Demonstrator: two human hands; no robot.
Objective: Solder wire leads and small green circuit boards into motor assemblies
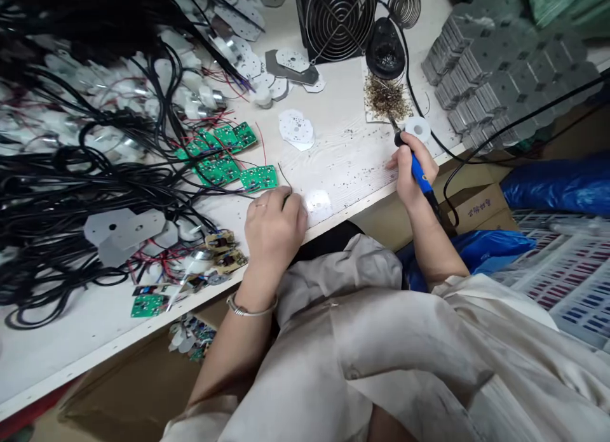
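My right hand (410, 172) is closed round a blue-handled soldering iron (420, 173) at the table's front edge, its tip pointing up toward a heap of brown solder scraps (387, 98). My left hand (275, 229) rests knuckles-up on the white table (347, 153), fingers curled over something I cannot make out, beside a green circuit board (258, 178) with a thin wire. A white round disc (318, 205) lies just right of that hand.
Tangled black cables (71, 188) cover the left of the table, with more green boards (216, 153) and white round plates (296, 129). A black fan (336, 16) and iron stand (385, 45) stand at the back. Stacked grey plates (495, 73) sit at right.
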